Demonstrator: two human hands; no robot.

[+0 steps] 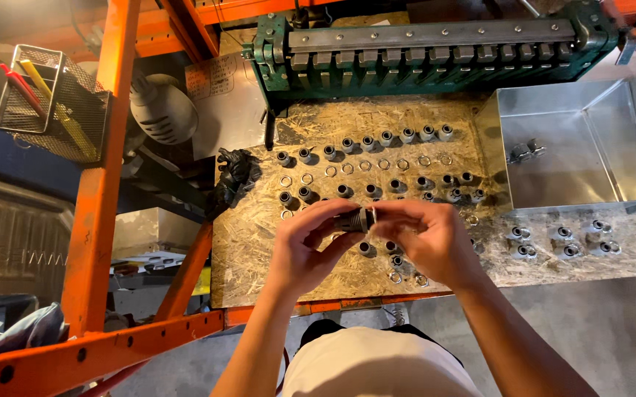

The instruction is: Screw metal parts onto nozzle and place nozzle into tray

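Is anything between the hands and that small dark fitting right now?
Nothing visible. The left hand and right hand both pinch the dark cylindrical fitting directly, above the chipboard bench. The loose fittings and rings lie beneath, apart from it.

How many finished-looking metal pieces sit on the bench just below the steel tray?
6, in two rows below the tray: upper row at; lower row at. None seem hidden.

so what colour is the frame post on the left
Orange, with small bolt holes; the frame post shows best in the head view.
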